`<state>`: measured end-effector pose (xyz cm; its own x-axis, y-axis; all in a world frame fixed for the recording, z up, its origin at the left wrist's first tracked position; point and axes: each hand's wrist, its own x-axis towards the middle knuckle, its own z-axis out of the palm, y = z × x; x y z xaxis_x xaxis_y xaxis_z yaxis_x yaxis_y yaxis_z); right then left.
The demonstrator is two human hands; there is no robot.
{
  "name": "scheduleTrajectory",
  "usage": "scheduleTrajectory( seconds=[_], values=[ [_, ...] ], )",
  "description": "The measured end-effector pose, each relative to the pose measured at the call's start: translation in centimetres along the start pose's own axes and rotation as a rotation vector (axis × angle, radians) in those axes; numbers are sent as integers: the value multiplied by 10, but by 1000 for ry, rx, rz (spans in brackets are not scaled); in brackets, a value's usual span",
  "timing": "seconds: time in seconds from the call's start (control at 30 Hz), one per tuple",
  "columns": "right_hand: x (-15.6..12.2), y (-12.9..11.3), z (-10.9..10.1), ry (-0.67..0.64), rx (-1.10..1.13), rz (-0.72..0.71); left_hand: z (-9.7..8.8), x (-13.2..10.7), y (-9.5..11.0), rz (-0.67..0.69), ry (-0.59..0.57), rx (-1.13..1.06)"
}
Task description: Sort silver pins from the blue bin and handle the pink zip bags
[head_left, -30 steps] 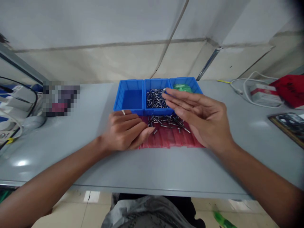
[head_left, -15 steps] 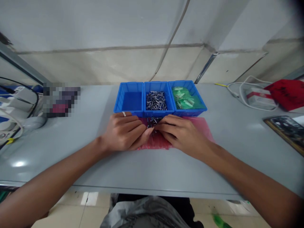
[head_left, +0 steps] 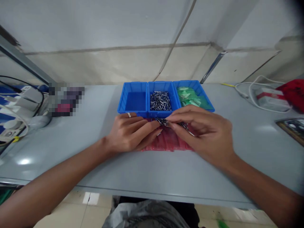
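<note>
A pile of small shiny metal screws (head_left: 161, 122) lies on red plastic bags (head_left: 163, 141) in front of the blue bins. My left hand (head_left: 133, 133), with a ring on one finger, rests at the left of the pile, fingers curled; a small metal screw (head_left: 159, 132) shows between its thumb and forefinger. My right hand (head_left: 206, 129) is over the bags on the other side. Its thumb and fingertips pinch together at the pile's edge on small screws, and more slim metal pieces stick out under its palm.
Three blue bins stand joined in a row: the left bin (head_left: 136, 98) shows its bare floor, the middle bin (head_left: 160, 113) holds many screws, the right bin (head_left: 209, 106) green bags. Plugs and cables (head_left: 28, 98) lie at left; a white-and-red box (head_left: 273, 98) and a phone-like object (head_left: 293, 129) at right.
My right hand has turned, lifting its palm side into view, with metal pieces now showing beneath it. My left hand has stayed by the pile. The view has shifted slightly left.
</note>
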<state>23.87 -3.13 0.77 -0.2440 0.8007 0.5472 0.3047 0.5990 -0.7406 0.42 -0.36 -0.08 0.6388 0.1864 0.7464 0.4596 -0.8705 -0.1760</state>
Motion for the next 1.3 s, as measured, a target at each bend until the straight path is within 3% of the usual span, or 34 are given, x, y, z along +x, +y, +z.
scheduleTrajectory(
  seconds=[0.1, 0.2, 0.33, 0.47, 1.1, 1.3],
  values=[
    [0, -2, -2, 44, 230, 147, 1, -1, 0, -9, 0, 13],
    [0, 1, -2, 31, 354, 206, 0, -1, -1, 18, -7, 33],
    [1, 1, 1, -63, 322, 238, -3, 0, -2, 7, 11, 35],
    [3, -1, 4, -71, 340, 295, -3, 1, -2, -10, 12, 15],
    [0, -1, 9, 84, 335, 234, -3, 0, -3, 26, 47, -48],
    [-1, 0, 9, 55, 402, 255, -4, -2, -5, 11, -17, -51]
  ],
)
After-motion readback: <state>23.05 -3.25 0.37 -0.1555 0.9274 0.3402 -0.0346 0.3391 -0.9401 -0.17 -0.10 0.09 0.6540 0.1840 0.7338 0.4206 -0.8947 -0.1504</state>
